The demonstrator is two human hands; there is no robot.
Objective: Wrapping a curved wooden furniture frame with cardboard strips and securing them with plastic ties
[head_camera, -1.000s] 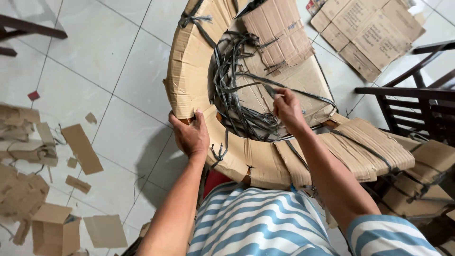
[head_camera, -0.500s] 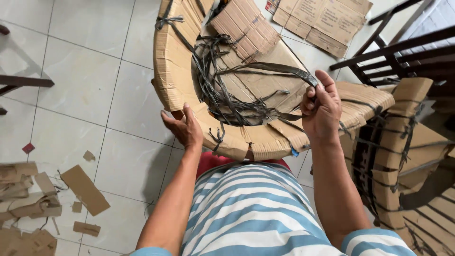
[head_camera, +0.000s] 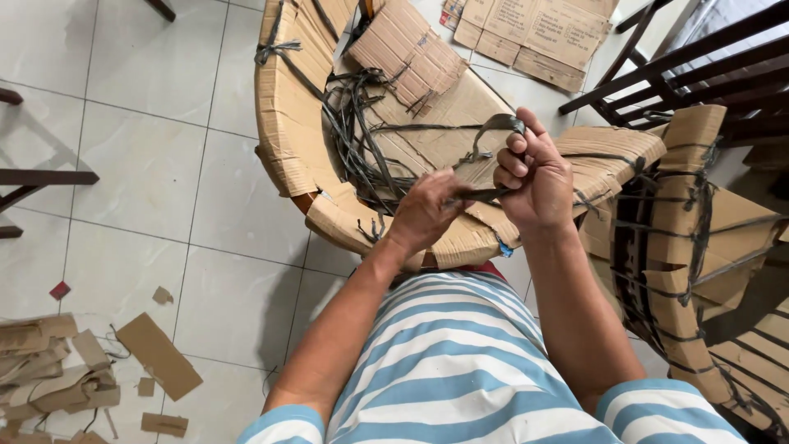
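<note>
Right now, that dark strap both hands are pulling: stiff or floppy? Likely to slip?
Probably floppy: the dark strap loops and curls over the right hand, and the loose strands on the cardboard-wrapped piece lie tangled. Likely light, being thin and flat. It may slip; the left hand pinches it tightly.

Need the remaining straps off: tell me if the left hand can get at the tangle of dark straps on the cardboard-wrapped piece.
Probably yes. The left hand is already pinching a dark strap that the right hand also grips, and the tangle of dark straps lies just beyond it on the cardboard-wrapped piece, with nothing in between.
</note>
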